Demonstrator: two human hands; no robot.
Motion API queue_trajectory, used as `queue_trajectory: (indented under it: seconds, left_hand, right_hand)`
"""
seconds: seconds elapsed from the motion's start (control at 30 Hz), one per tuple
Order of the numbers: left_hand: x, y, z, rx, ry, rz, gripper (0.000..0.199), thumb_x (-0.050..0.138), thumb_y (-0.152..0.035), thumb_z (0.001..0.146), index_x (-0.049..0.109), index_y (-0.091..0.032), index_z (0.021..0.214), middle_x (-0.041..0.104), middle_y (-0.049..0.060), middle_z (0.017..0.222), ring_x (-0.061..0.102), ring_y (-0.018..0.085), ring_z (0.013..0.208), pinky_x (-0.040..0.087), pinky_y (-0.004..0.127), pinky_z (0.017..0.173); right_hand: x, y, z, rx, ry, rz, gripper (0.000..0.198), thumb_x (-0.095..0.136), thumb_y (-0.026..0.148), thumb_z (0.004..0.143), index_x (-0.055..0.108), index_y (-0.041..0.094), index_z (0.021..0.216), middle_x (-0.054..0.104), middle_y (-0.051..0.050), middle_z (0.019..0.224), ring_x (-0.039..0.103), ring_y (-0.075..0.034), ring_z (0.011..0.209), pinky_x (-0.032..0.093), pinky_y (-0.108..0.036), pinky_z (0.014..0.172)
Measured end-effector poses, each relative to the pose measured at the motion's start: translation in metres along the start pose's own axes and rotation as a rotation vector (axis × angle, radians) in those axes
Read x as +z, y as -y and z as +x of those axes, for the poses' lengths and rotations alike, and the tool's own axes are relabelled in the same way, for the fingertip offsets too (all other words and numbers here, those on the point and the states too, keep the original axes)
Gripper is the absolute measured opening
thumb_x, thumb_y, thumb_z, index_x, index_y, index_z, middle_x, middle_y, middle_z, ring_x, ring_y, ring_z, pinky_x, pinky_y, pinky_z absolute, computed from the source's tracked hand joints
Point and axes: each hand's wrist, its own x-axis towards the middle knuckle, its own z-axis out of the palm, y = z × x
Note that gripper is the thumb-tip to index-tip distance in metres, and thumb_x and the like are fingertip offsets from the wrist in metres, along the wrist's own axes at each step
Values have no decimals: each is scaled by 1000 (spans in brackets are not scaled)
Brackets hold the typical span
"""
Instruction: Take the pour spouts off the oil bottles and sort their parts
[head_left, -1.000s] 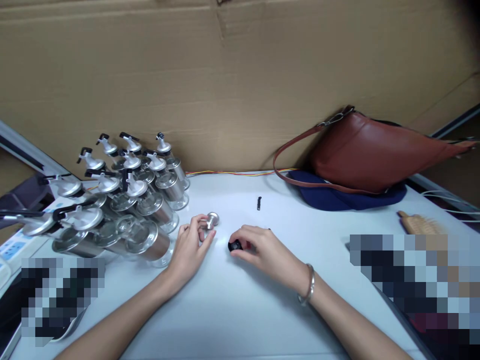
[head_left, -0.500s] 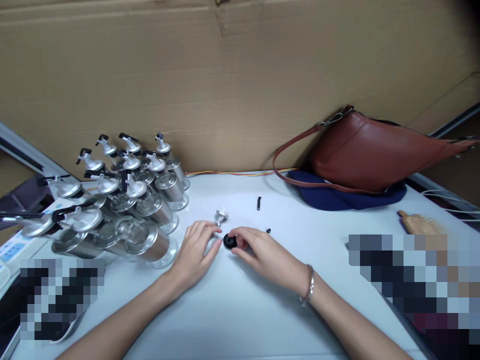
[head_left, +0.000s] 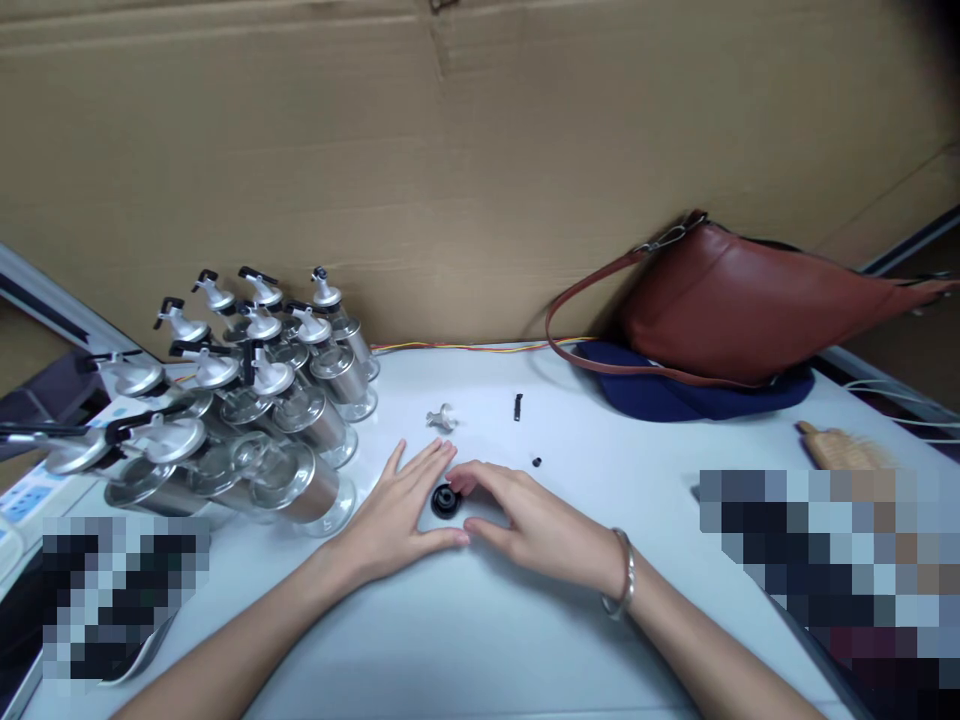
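You seem to be positioning the black cap point(head_left: 445, 502), lying on the table point(head_left: 450, 630) between your hands. Your left hand point(head_left: 394, 518) spreads wide, holding nothing; your right hand point(head_left: 546, 522) curves half-open — fingertips at the cap's edge, thumb apart. Gripping it would call for pinching its rim.

Your left hand point(head_left: 390, 515) is resting with fingers and thumb spread around one side of a round black part point(head_left: 446, 501) on the white table point(head_left: 450, 640). Your right hand point(head_left: 536, 515), wearing a silver bangle point(head_left: 619, 574), is curving its fingers at the part's other edge. A metal spout point(head_left: 441, 417) is lying just beyond your left fingertips. Bottles point(head_left: 296, 490) are standing to the left; a brown bag point(head_left: 712, 310) is sitting on a navy cap point(head_left: 690, 390) to the right.
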Motion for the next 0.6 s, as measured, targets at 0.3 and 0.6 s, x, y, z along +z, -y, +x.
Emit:
queue_trajectory:
  seconds: [0.3,0.6]
  left_hand:
    - [0,-3,-1,43,17,87,61,54,-47,86,38,-19,138,32,18,149,27,27,140,15,59,114]
    - [2,-5,-1,14,-70,59,37,53,-35,89,50,-20,124,44,14,143,37,26,135,19,57,114]
  right_hand:
    - [0,4,1,-17,5,-16,26,59,9,81,55,17,104,65,-7,103,60,-18,94,48,-36,89]
    - [3,-3,3,-37,-40,-38,20,54,11,85,52,19,103,56,-7,104,57,-17,91,49,-33,84]
